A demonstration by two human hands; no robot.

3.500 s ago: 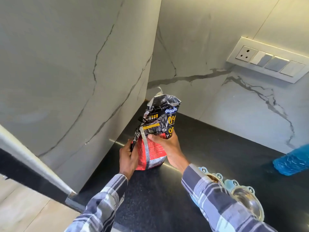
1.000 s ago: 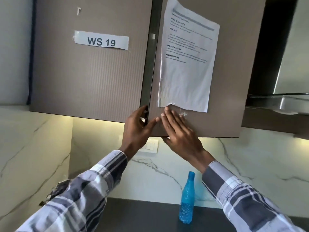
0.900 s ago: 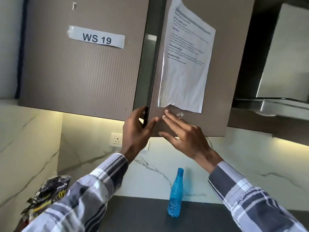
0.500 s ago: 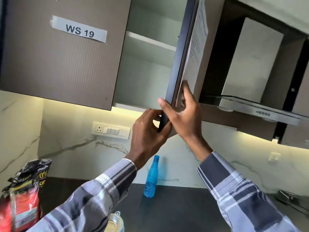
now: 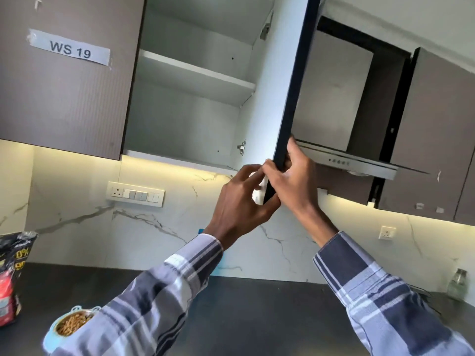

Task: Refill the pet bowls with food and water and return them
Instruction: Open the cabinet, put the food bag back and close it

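The upper cabinet door (image 5: pixel 293 80) stands swung wide open, seen edge-on. My right hand (image 5: pixel 295 183) grips its lower corner from the right and my left hand (image 5: pixel 241 201) holds the same corner from the left. The cabinet interior (image 5: pixel 190 104) shows bare white shelves. On the dark counter at lower left sits the light blue pet bowl (image 5: pixel 73 323) with brown kibble in it, partly hidden by my left sleeve. The red and black pet food bag (image 5: pixel 12 276) stands at the far left. The blue water bottle (image 5: pixel 201 231) is almost fully hidden behind my left arm.
The closed cabinet door labelled WS 19 (image 5: pixel 69 50) is at the left. A chimney hood (image 5: pixel 347 163) hangs right of the open door. A switch panel (image 5: pixel 135 194) sits on the marble wall. A small glass jar (image 5: pixel 457 285) stands at the far right of the black counter (image 5: pixel 257 317).
Both hands left the food bag on the counter, went up to the cabinet door and pulled it from shut to wide open. The view has shifted right.
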